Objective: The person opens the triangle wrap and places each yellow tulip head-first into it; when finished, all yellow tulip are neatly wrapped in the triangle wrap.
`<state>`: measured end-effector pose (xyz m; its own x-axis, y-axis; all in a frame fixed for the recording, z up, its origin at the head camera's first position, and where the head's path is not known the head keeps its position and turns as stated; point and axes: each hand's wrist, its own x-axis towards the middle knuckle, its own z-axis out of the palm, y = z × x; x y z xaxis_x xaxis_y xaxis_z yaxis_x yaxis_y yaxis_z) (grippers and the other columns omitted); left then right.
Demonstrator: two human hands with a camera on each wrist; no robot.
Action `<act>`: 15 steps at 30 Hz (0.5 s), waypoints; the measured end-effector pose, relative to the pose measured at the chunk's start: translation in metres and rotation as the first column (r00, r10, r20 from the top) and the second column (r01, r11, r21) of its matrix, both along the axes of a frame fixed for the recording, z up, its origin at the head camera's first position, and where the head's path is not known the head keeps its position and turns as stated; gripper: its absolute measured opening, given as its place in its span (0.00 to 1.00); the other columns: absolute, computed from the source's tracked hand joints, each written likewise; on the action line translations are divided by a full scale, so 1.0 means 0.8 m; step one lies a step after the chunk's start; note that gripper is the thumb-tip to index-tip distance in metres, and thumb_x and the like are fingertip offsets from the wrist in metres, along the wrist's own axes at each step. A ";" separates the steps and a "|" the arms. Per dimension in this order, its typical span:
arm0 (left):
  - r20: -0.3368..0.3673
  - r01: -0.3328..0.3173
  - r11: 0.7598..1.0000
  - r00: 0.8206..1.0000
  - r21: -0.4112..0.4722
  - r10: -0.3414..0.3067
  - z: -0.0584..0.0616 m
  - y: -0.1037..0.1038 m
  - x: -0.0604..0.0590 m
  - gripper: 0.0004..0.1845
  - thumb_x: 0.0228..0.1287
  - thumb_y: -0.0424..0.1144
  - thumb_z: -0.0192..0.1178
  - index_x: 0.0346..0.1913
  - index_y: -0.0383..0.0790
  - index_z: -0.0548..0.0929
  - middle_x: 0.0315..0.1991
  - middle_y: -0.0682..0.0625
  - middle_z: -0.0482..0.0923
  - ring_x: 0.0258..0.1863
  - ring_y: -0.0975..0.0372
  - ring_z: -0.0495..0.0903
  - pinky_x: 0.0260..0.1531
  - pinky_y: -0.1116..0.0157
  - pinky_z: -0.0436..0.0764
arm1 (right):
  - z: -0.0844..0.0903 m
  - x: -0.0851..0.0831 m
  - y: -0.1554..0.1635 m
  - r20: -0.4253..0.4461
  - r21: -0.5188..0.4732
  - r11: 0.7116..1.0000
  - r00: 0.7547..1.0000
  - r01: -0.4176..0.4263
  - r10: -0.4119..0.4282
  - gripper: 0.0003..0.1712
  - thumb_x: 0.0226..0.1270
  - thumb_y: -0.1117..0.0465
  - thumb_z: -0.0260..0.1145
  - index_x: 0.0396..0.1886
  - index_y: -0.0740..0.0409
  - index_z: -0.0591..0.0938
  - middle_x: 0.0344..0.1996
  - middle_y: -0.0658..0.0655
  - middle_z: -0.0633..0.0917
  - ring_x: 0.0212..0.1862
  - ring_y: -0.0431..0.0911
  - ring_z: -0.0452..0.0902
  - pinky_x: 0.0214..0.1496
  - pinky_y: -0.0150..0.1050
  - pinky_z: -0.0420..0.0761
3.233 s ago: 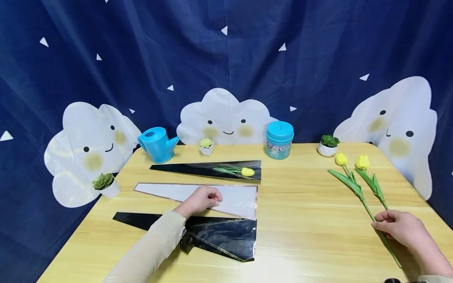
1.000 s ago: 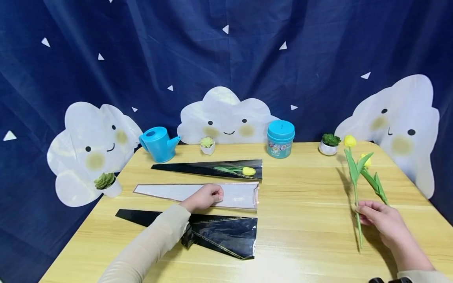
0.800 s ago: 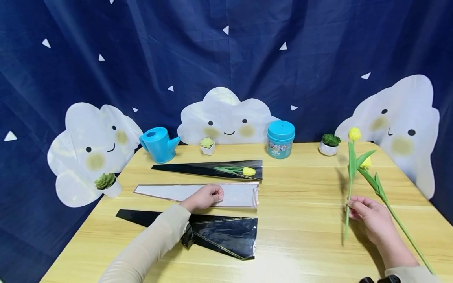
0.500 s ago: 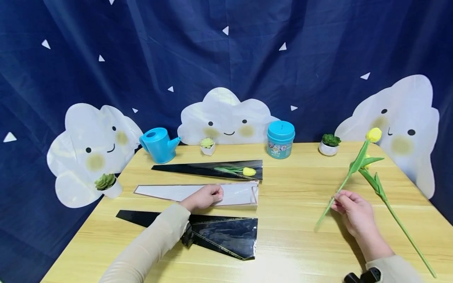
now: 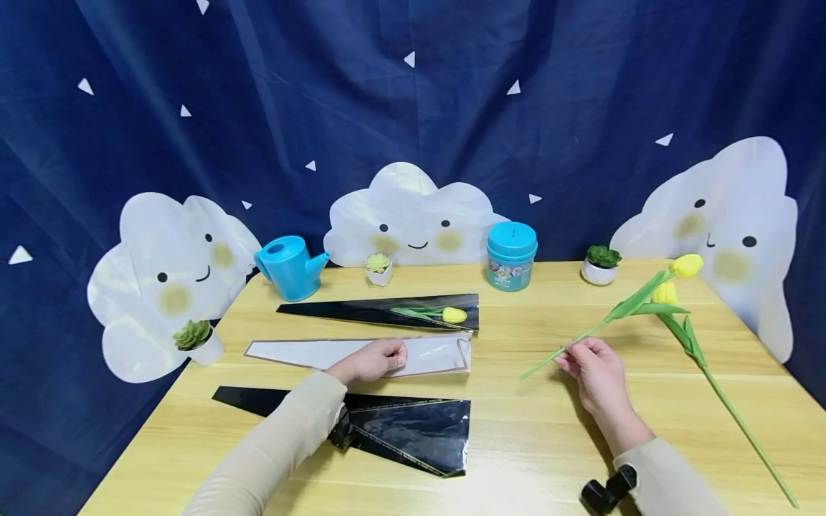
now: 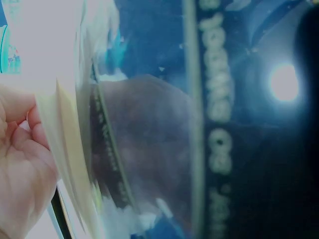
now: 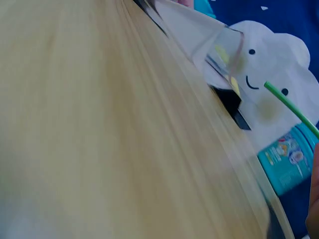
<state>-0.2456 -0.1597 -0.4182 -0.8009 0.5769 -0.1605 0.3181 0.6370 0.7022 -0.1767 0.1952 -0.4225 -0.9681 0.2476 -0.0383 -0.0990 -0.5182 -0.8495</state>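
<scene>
In the head view my left hand (image 5: 377, 360) pinches the upper film of a white flower sleeve (image 5: 290, 351) with a brown border, its wide mouth raised a little on the right. My right hand (image 5: 594, 373) holds a yellow tulip (image 5: 637, 295) by its stem between thumb and fingers. The stem's cut end points left toward the sleeve's mouth and the bloom points right. In the right wrist view the green stem (image 7: 291, 107) crosses in front of the backdrop. Glossy black film with pale lettering fills much of the left wrist view, beside the left hand's fingers (image 6: 37, 122).
A black sleeve (image 5: 361, 308) with a tulip inside lies behind, and another black sleeve (image 5: 413, 430) lies in front under the left forearm. A second loose tulip (image 5: 729, 401) rests at right. Along the back stand a blue watering can (image 5: 293, 269), small potted plants and a teal jar (image 5: 511, 258).
My right hand has lifted one tulip from the pair at right and carried it left, tipping its stem toward the sleeve. The white sleeve's mouth has risen under my nearly still left hand.
</scene>
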 end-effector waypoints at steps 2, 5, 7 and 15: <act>0.013 -0.004 1.000 1.000 0.003 0.004 0.000 0.000 0.000 0.09 0.70 0.31 0.47 0.29 0.36 0.68 0.22 0.52 0.60 0.23 0.62 0.60 0.31 0.65 0.61 | 0.000 -0.004 -0.008 0.024 -0.004 1.000 1.000 0.013 -0.013 0.17 0.61 0.78 0.51 0.17 0.58 0.73 0.18 0.51 0.80 0.21 0.39 0.79 0.29 0.28 0.80; 0.037 -0.014 1.000 0.999 0.008 0.013 -0.001 0.000 -0.001 0.09 0.70 0.32 0.46 0.29 0.37 0.68 0.22 0.52 0.60 0.23 0.62 0.60 0.31 0.65 0.61 | 0.001 -0.009 -0.021 0.053 0.003 0.999 0.998 0.034 -0.034 0.17 0.60 0.79 0.51 0.17 0.58 0.72 0.17 0.51 0.80 0.20 0.38 0.79 0.30 0.29 0.80; 0.046 -0.021 1.000 0.999 0.009 0.020 -0.001 0.000 -0.001 0.09 0.70 0.32 0.46 0.29 0.36 0.68 0.21 0.52 0.60 0.22 0.62 0.59 0.30 0.66 0.61 | 0.000 -0.013 -0.029 0.076 0.010 0.999 0.996 0.040 -0.041 0.17 0.59 0.79 0.51 0.16 0.58 0.72 0.17 0.51 0.80 0.20 0.38 0.79 0.30 0.29 0.80; 0.047 -0.034 0.999 0.998 -0.002 0.034 -0.003 0.001 -0.003 0.10 0.70 0.32 0.46 0.28 0.38 0.67 0.22 0.52 0.59 0.22 0.61 0.59 0.30 0.65 0.60 | -0.007 -0.022 -0.060 0.123 0.037 0.998 0.991 0.041 -0.045 0.14 0.59 0.78 0.53 0.19 0.59 0.71 0.17 0.50 0.81 0.21 0.38 0.80 0.32 0.30 0.81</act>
<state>-0.2477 -0.1593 -0.4209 -0.8118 0.5490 -0.1990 0.2630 0.6480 0.7148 -0.1943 0.1475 -0.4279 -0.9449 0.2922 -0.1478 -0.0136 -0.4860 -0.8739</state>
